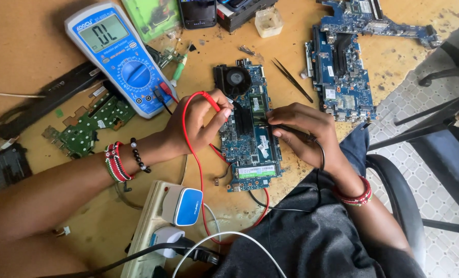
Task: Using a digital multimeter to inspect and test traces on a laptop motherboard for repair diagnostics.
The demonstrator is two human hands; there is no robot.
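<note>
My left hand [196,123] grips a red multimeter probe [212,101], its tip resting on the left edge of a blue laptop motherboard [250,139] with a black fan [233,81] at its top. My right hand [304,133] pinches a black probe [280,126] against the middle right of the same board. The red lead loops down over the table edge; the black lead curls under my right wrist. A blue and white multimeter [117,54] lies at the upper left with both leads plugged in.
A green circuit board [88,123] lies left of my left hand. A second blue motherboard [340,72] sits at the upper right, black tweezers [292,80] beside it. A white power strip with plugs [170,216] occupies the front. A black chair [435,134] stands at right.
</note>
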